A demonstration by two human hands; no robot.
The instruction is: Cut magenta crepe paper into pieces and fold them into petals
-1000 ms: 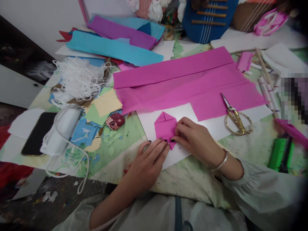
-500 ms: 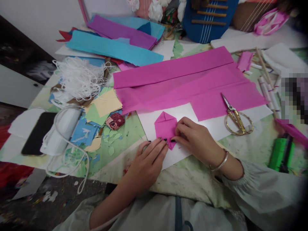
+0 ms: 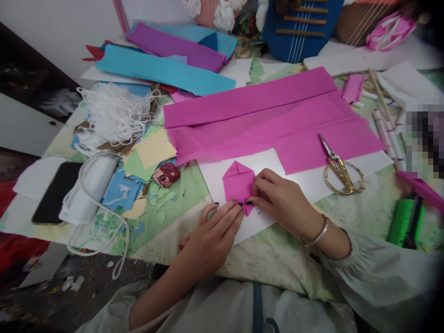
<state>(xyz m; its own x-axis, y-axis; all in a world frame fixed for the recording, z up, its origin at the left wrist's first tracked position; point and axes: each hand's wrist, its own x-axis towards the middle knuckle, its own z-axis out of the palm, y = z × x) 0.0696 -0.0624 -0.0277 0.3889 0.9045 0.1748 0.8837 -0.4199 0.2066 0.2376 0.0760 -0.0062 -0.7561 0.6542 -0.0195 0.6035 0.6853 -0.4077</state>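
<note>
A small piece of folded pink paper (image 3: 238,181), its top corners turned in to a point, lies on a white sheet (image 3: 265,162) in front of me. My left hand (image 3: 219,231) rests flat, fingers stretched out, their tips pressing on the paper's lower edge. At its right edge, the thumb and forefinger of my right hand (image 3: 277,196) are pinched together on the paper. The lower corner of the folded piece shows between the two hands. Gold-handled scissors (image 3: 342,173) lie slightly apart-bladed to the right, on a large pink paper sheet (image 3: 274,120) and the white sheet.
On the left are a tangle of white string (image 3: 116,111), paper scraps (image 3: 152,152), a small dark-red patterned object (image 3: 166,175), a phone (image 3: 57,192) and a white cable (image 3: 126,231). Turquoise paper (image 3: 163,69) lies behind. White markers (image 3: 388,136) and a green object (image 3: 405,219) are at right.
My left hand's fingertips have shifted very slightly right and down along the paper's lower edge. The right hand and the folded paper look unchanged.
</note>
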